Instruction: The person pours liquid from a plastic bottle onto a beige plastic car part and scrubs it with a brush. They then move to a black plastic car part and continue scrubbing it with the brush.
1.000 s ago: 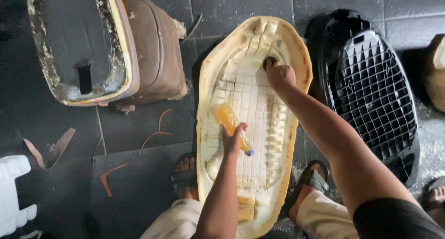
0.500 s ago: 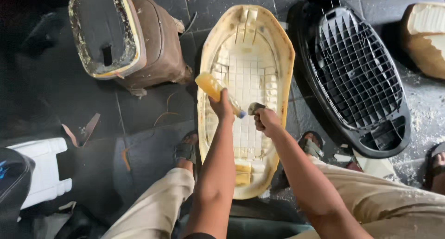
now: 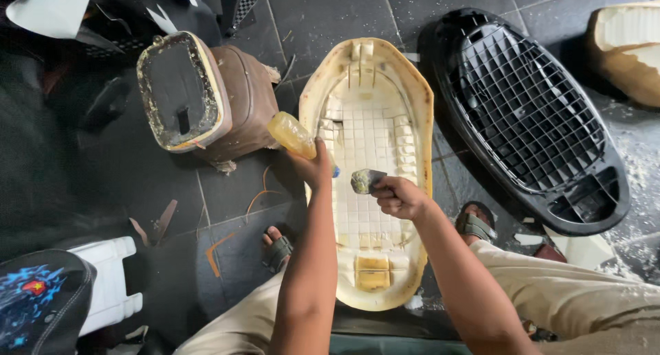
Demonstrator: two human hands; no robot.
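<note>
Head view, looking down at dark floor tiles (image 3: pixel 344 11). Left hand (image 3: pixel 313 166) is closed around a yellowish squeeze bottle (image 3: pixel 292 135), tilted, its blue nozzle end pointing down-right over the cream seat base (image 3: pixel 375 121). Right hand (image 3: pixel 399 197) pinches a small dark greenish pad (image 3: pixel 366 181), maybe a sponge or a brush head, too small to tell; fingers curled tight on it. Pad sits just beside the bottle's nozzle, both above the middle of the cream seat base, whether they touch its ribbed grid is unclear.

The cream seat base lies upside down between the person's knees, grid side up, a yellowed block (image 3: pixel 373 272) at its near end. Black seat base (image 3: pixel 529 114) lies to the right, also grid up, apart from the cream one. Brown box-shaped seat (image 3: pixel 237 100) on its side to the left, near the bottle. Sandalled feet (image 3: pixel 474 226) either side. White plastic piece (image 3: pixel 113 283) lower left. Foam chunk (image 3: pixel 629 45) top right.
</note>
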